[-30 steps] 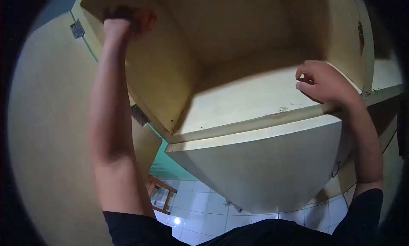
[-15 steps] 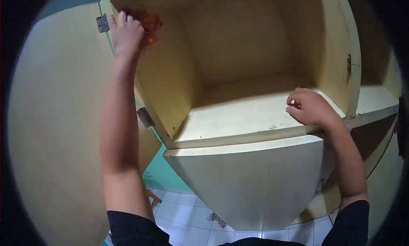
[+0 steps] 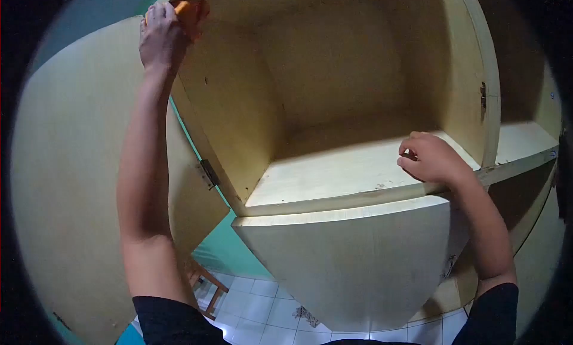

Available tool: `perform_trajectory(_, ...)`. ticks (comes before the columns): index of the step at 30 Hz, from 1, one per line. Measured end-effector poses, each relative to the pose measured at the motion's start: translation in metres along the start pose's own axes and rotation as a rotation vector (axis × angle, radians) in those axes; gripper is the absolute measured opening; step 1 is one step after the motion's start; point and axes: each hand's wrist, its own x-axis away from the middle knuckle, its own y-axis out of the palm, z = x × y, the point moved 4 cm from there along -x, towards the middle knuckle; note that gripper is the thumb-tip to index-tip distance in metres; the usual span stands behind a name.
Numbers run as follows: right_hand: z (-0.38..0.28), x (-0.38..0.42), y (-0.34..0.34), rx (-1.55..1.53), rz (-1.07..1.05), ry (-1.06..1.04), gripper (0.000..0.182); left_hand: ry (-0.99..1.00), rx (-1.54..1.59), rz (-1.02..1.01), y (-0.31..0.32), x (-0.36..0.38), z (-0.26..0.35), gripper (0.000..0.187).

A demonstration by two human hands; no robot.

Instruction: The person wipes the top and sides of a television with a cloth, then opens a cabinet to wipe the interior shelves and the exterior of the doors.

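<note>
My left hand (image 3: 160, 37) is at the upper left front edge of an open wooden cabinet (image 3: 349, 205), its fingers closed around an orange cloth (image 3: 190, 14). Part of the cloth shows beyond the knuckles, against the inner side of the frame. Over the front of the pale cabinet shelf (image 3: 322, 181), at the right, is my right hand (image 3: 431, 158). Its fingers are curled, thumb close to the fingertips, with only a small gap and no object between them. The wrist rests near the shelf's front edge.
An open cabinet door (image 3: 77, 166) fills the left side, joined by a metal hinge (image 3: 209, 173). Below the shelf is a pale front panel (image 3: 352, 267). A wooden stool (image 3: 209, 288) stands on the white tiled floor (image 3: 253, 309). Another compartment (image 3: 525, 130) opens at the right.
My left hand has moved up and slightly left along the cabinet's side with the orange cloth. My right hand stays curled in nearly the same place. The view has shifted a little.
</note>
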Motion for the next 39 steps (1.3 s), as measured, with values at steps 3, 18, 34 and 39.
perform_trajectory(3, 0.002, 0.0, 0.001, 0.017, -0.002, 0.004, 0.025, -0.134, 0.236, 0.168, 0.004, 0.001, -0.005, 0.055)
perform_trajectory(18, 0.009, 0.0, 0.005, 0.028, -0.02, -0.02, 0.03, -0.241, 0.417, -0.021, -0.002, 0.038, 0.019, 0.053)
perform_trajectory(34, 0.0, 0.019, -0.008, -0.009, 0.035, -0.015, 0.032, 0.495, 0.154, -0.987, -0.027, 0.186, 0.137, 0.051)
perform_trajectory(39, -0.007, 0.083, -0.016, 0.047, 0.157, -0.139, 0.044, 0.567, 0.598, -1.269, -0.087, 0.245, 0.176, 0.042)
